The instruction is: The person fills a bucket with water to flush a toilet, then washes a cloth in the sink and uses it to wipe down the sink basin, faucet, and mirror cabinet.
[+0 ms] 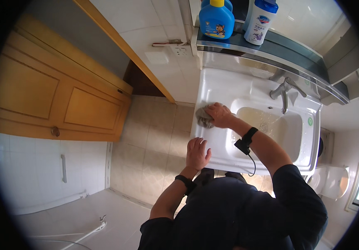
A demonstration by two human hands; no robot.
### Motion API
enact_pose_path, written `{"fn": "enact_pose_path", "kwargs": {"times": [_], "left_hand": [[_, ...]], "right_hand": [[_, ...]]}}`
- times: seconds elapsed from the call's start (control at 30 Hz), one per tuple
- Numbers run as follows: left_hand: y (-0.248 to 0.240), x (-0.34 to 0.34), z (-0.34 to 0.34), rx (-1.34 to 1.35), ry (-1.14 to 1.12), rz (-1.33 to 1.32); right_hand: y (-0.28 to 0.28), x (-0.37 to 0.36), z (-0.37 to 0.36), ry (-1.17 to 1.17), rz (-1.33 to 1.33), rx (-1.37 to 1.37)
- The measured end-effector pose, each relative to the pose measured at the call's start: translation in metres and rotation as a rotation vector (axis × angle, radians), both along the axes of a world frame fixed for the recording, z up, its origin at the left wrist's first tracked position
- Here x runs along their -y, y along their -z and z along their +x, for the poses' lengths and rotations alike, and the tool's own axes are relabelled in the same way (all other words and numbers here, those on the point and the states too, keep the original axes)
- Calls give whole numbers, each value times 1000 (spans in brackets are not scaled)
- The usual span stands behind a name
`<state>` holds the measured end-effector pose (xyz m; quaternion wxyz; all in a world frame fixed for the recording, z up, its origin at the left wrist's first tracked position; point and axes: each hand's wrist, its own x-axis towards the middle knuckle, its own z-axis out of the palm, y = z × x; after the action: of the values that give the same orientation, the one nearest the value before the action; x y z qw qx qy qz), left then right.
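Note:
A crumpled greyish cloth lies on the flat left part of the white washbasin. My right hand presses down on it, fingers curled over its right side. My left hand rests at the basin's front left corner, fingers stretched out and nothing in them. The basin's bowl is wet, with water drops on its surface. Behind it stands a chrome faucet, its lever turned to the right. A wristband with a dark box and cable sits on my right wrist; the left wears a dark band.
Above the basin runs a dark glass shelf holding a blue bottle with a yellow cap and a white bottle with a blue cap. A wall socket is left of it. A wooden door stands at the far left.

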<state>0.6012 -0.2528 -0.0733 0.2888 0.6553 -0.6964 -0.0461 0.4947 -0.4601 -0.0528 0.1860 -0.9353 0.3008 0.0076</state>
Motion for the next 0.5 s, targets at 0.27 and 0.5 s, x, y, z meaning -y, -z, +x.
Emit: {"fn": "enact_pose_path", "kwargs": {"times": [0.27,0.5], "left_hand": [[7,-5,-2,16,-40,-28],[6,-3,-2,-131,-98,-98]], "right_hand": [[-9,15,-24,288,109,77],[-2,51,-4,360,-284,-44]]}}
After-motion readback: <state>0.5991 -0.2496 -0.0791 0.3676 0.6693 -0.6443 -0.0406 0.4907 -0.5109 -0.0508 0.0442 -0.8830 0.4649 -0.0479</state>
